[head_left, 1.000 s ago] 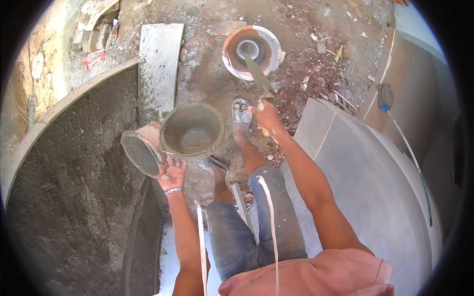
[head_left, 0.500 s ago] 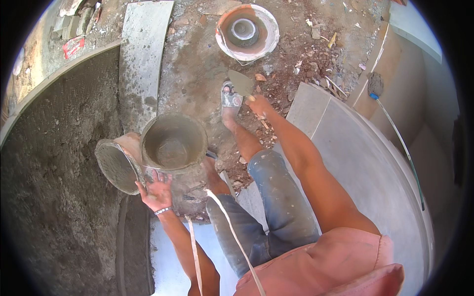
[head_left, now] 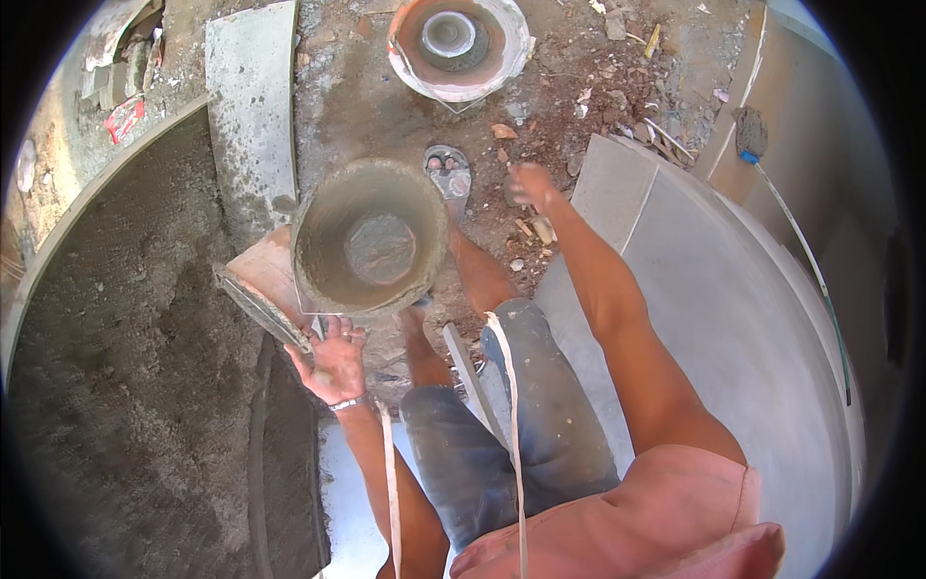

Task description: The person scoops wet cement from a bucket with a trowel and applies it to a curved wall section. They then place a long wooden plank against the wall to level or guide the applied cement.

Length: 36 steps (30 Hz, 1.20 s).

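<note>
A mortar-coated bucket [head_left: 371,241] sits in the middle, its mouth facing me and grey residue on its bottom. Close against its left side is a second, tilted container [head_left: 265,270] with an orange-tan wall, its rim nearly edge-on. My left hand [head_left: 336,367] is open, palm up and fingers spread, just below the bucket's near rim; whether it touches either vessel I cannot tell. Farther right, my right hand [head_left: 532,183] is closed on a trowel [head_left: 510,185], whose blade is turned nearly edge-on and blurred. My sandalled foot [head_left: 449,179] is between bucket and trowel.
A white-rimmed tub [head_left: 463,87] with a small white pail inside stands at the far side. Left are a curved mortar-covered wall [head_left: 135,338] and a spattered board [head_left: 253,106]. A smooth grey curved surface [head_left: 714,318] lies right, beside rubble [head_left: 617,106] and a long-handled brush [head_left: 749,140].
The bucket has moved up and right and looks larger. The container beside it has turned, hiding its inside. The trowel has swung from broadside to nearly edge-on. The whole view has shifted slightly.
</note>
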Each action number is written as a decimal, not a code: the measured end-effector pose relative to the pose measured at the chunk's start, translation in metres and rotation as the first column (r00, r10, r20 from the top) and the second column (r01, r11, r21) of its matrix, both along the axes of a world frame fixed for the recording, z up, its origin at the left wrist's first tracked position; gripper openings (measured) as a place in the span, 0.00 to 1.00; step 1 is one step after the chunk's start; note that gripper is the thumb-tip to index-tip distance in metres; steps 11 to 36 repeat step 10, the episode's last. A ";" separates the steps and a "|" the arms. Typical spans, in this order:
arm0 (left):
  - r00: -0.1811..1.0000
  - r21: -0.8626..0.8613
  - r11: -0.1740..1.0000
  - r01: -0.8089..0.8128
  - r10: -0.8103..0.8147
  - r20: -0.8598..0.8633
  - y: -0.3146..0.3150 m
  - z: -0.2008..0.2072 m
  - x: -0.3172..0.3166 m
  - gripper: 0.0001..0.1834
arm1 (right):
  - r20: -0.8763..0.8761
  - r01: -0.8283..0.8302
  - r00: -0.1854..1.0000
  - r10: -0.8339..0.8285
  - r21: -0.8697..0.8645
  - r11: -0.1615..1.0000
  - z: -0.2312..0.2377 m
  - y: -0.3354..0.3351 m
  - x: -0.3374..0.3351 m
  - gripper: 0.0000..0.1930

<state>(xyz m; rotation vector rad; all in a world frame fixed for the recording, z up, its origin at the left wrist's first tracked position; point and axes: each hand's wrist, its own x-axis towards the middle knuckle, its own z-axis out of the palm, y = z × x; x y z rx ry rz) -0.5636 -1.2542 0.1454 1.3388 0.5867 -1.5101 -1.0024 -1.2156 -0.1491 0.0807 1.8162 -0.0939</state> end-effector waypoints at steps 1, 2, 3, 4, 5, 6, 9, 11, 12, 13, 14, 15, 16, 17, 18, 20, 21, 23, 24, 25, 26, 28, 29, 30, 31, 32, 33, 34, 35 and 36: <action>0.999 -0.067 0.997 0.031 -0.032 -0.018 -0.001 0.003 -0.005 0.33 | 0.213 0.383 0.911 -0.354 -0.115 0.917 -0.008 -0.036 0.011 0.28; 1.000 -0.085 0.996 0.018 -0.020 -0.021 -0.003 0.005 -0.012 0.32 | 0.373 0.547 0.804 -0.464 -0.154 0.823 -0.015 -0.076 0.019 0.33; 1.000 -0.105 0.994 0.004 -0.007 -0.025 -0.006 0.007 -0.018 0.32 | 0.364 0.656 0.727 -0.582 -0.118 0.746 -0.022 -0.113 0.033 0.31; 0.999 -0.106 0.993 0.050 -0.050 0.000 -0.011 0.009 -0.022 0.32 | 0.439 0.752 0.626 -0.645 -0.119 0.649 -0.027 -0.145 0.043 0.30; 1.000 -0.103 0.994 0.019 -0.019 0.004 -0.016 0.010 -0.028 0.32 | 0.398 0.809 0.563 -0.725 -0.083 0.583 -0.027 -0.164 0.055 0.32; 1.000 -0.101 0.995 -0.012 0.012 0.008 -0.020 0.012 -0.032 0.32 | 0.383 0.856 0.494 -0.781 -0.059 0.513 -0.027 -0.178 0.065 0.33; 0.991 -0.233 0.970 -0.071 0.044 -0.123 -0.040 0.021 -0.041 0.31 | 0.419 0.873 0.456 -0.785 -0.036 0.487 -0.022 -0.198 0.072 0.37; 0.988 -0.256 0.963 -0.084 0.047 -0.147 -0.047 0.024 -0.045 0.34 | 0.436 0.875 0.451 -0.779 -0.042 0.482 -0.023 -0.211 0.069 0.37; 0.988 -0.256 0.963 -0.084 0.047 -0.147 -0.047 0.024 -0.045 0.34 | 0.436 0.875 0.451 -0.779 -0.042 0.482 -0.023 -0.211 0.069 0.37; 0.988 -0.256 0.963 -0.084 0.047 -0.147 -0.047 0.024 -0.045 0.34 | 0.436 0.875 0.451 -0.779 -0.042 0.482 -0.023 -0.211 0.069 0.37; 0.988 -0.256 0.963 -0.084 0.047 -0.147 -0.047 0.024 -0.045 0.34 | 0.436 0.875 0.451 -0.779 -0.042 0.482 -0.023 -0.211 0.069 0.37; 0.988 -0.256 0.963 -0.084 0.047 -0.147 -0.047 0.024 -0.045 0.34 | 0.436 0.875 0.451 -0.779 -0.042 0.482 -0.023 -0.211 0.069 0.37; 0.988 -0.256 0.963 -0.084 0.047 -0.147 -0.047 0.024 -0.045 0.34 | 0.436 0.875 0.451 -0.779 -0.042 0.482 -0.023 -0.211 0.069 0.37; 0.988 -0.256 0.963 -0.084 0.047 -0.147 -0.047 0.024 -0.045 0.34 | 0.436 0.875 0.451 -0.779 -0.042 0.482 -0.023 -0.211 0.069 0.37; 0.988 -0.256 0.963 -0.084 0.047 -0.147 -0.047 0.024 -0.045 0.34 | 0.436 0.875 0.451 -0.779 -0.042 0.482 -0.023 -0.211 0.069 0.37; 0.988 -0.256 0.963 -0.084 0.047 -0.147 -0.047 0.024 -0.045 0.34 | 0.436 0.875 0.451 -0.779 -0.042 0.482 -0.023 -0.211 0.069 0.37; 0.988 -0.256 0.963 -0.084 0.047 -0.147 -0.047 0.024 -0.045 0.34 | 0.436 0.875 0.451 -0.779 -0.042 0.482 -0.023 -0.211 0.069 0.37; 0.988 -0.256 0.963 -0.084 0.047 -0.147 -0.047 0.024 -0.045 0.34 | 0.436 0.875 0.451 -0.779 -0.042 0.482 -0.023 -0.211 0.069 0.37; 0.988 -0.256 0.963 -0.084 0.047 -0.147 -0.047 0.024 -0.045 0.34 | 0.436 0.875 0.451 -0.779 -0.042 0.482 -0.023 -0.211 0.069 0.37; 0.988 -0.256 0.963 -0.084 0.047 -0.147 -0.047 0.024 -0.045 0.34 | 0.436 0.875 0.451 -0.779 -0.042 0.482 -0.023 -0.211 0.069 0.37; 0.988 -0.256 0.963 -0.084 0.047 -0.147 -0.047 0.024 -0.045 0.34 | 0.436 0.875 0.451 -0.779 -0.042 0.482 -0.023 -0.211 0.069 0.37; 0.988 -0.256 0.963 -0.084 0.047 -0.147 -0.047 0.024 -0.045 0.34 | 0.436 0.875 0.451 -0.779 -0.042 0.482 -0.023 -0.211 0.069 0.37; 0.988 -0.256 0.963 -0.084 0.047 -0.147 -0.047 0.024 -0.045 0.34 | 0.436 0.875 0.451 -0.779 -0.042 0.482 -0.023 -0.211 0.069 0.37; 0.988 -0.256 0.963 -0.084 0.047 -0.147 -0.047 0.024 -0.045 0.34 | 0.436 0.875 0.451 -0.779 -0.042 0.482 -0.023 -0.211 0.069 0.37; 0.988 -0.256 0.963 -0.084 0.047 -0.147 -0.047 0.024 -0.045 0.34 | 0.436 0.875 0.451 -0.779 -0.042 0.482 -0.023 -0.211 0.069 0.37; 0.988 -0.256 0.963 -0.084 0.047 -0.147 -0.047 0.024 -0.045 0.34 | 0.436 0.875 0.451 -0.779 -0.042 0.482 -0.023 -0.211 0.069 0.37; 0.988 -0.256 0.963 -0.084 0.047 -0.147 -0.047 0.024 -0.045 0.34 | 0.436 0.875 0.451 -0.779 -0.042 0.482 -0.023 -0.211 0.069 0.37; 0.988 -0.256 0.963 -0.084 0.047 -0.147 -0.047 0.024 -0.045 0.34 | 0.436 0.875 0.451 -0.779 -0.042 0.482 -0.023 -0.211 0.069 0.37; 0.988 -0.256 0.963 -0.084 0.047 -0.147 -0.047 0.024 -0.045 0.34 | 0.436 0.875 0.451 -0.779 -0.042 0.482 -0.023 -0.211 0.069 0.37; 0.988 -0.256 0.963 -0.084 0.047 -0.147 -0.047 0.024 -0.045 0.34 | 0.436 0.875 0.451 -0.779 -0.042 0.482 -0.023 -0.211 0.069 0.37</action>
